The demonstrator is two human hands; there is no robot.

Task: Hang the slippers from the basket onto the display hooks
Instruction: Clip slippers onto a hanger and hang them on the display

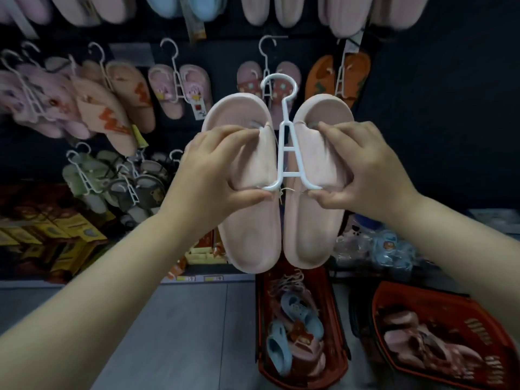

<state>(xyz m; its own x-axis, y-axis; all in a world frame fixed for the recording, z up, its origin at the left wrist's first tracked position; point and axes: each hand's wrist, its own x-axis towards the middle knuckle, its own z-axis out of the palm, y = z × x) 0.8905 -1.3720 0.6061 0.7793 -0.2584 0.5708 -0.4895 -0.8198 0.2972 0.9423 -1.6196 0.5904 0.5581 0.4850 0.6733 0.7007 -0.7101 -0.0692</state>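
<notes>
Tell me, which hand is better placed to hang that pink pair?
Left, but only just. The left hand and right hand each grip one slipper of the pink pair, white hanger between. The left thumb sits at the hanger's foot, so it could steady it best.

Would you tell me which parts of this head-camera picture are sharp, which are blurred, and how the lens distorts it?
Head view: the pink slippers, white hanger, left hand and right hand are fairly sharp and evenly lit; the hung slippers at far left smear with motion blur; the wide lens bows the top row and stretches the forearms; the red basket lies in dimmer light.
</notes>
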